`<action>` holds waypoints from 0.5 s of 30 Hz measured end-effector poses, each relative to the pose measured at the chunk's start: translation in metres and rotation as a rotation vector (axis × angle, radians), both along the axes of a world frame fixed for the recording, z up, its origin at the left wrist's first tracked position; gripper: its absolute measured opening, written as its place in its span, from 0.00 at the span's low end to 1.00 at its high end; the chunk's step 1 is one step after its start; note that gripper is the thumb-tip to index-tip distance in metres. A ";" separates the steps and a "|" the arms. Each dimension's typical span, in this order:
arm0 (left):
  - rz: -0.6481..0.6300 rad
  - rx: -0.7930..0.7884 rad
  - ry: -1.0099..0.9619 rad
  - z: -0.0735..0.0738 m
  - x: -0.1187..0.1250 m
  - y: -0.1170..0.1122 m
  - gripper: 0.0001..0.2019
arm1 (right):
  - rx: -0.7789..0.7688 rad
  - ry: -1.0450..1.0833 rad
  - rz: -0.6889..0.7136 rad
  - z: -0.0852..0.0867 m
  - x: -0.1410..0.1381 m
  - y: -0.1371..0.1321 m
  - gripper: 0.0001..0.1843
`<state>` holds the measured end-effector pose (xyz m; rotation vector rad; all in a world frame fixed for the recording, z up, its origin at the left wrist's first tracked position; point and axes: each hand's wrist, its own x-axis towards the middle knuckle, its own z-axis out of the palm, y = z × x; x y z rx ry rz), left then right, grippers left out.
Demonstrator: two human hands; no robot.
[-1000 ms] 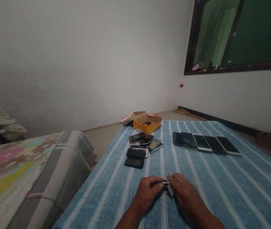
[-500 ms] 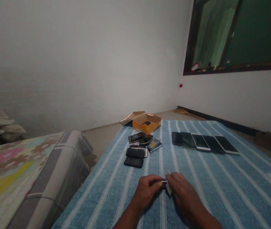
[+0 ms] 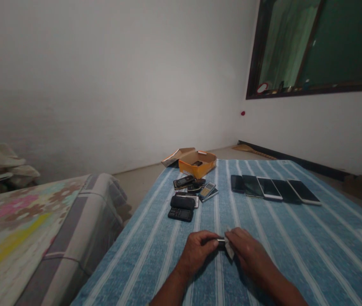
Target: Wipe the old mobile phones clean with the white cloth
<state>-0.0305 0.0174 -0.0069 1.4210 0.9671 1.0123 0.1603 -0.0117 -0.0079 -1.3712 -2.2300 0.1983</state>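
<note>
Between the thumb and fingers of my left hand (image 3: 200, 250) is a slim, dark, phone-like thing with a silver edge (image 3: 221, 241), seen nearly edge-on and mostly covered by the hands. My right hand (image 3: 246, 250) is closed on a crumpled white tissue or cloth (image 3: 230, 250), pressed against the right end of that thing. Both hands are low over the near part of the blue striped cloth (image 3: 142, 263). Beyond my left hand lies a black keypad phone (image 3: 181, 214), with a dark rounded case (image 3: 182, 202) just behind it.
Several old phones (image 3: 184, 181) lie heaped before an open orange box (image 3: 196, 170), which holds a dark phone. Touchscreen phones form a row, including a white-framed one (image 3: 269, 188), at the right. A bed with a floral cover (image 3: 18, 212) stands left, across a gap.
The white tissue and my right hand have shifted slightly right along the held thing, showing more of its silver edge. The whole view has shifted a little.
</note>
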 end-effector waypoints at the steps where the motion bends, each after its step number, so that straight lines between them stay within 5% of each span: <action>1: 0.003 -0.010 -0.012 0.000 0.000 0.000 0.12 | -0.006 -0.006 -0.011 0.000 -0.005 -0.001 0.20; 7: 0.006 -0.102 -0.165 0.000 0.000 0.001 0.21 | -0.011 0.084 0.012 -0.003 -0.039 -0.005 0.26; 15: -0.010 -0.150 -0.206 0.004 0.002 -0.001 0.26 | 0.010 0.199 0.094 -0.003 -0.043 -0.005 0.39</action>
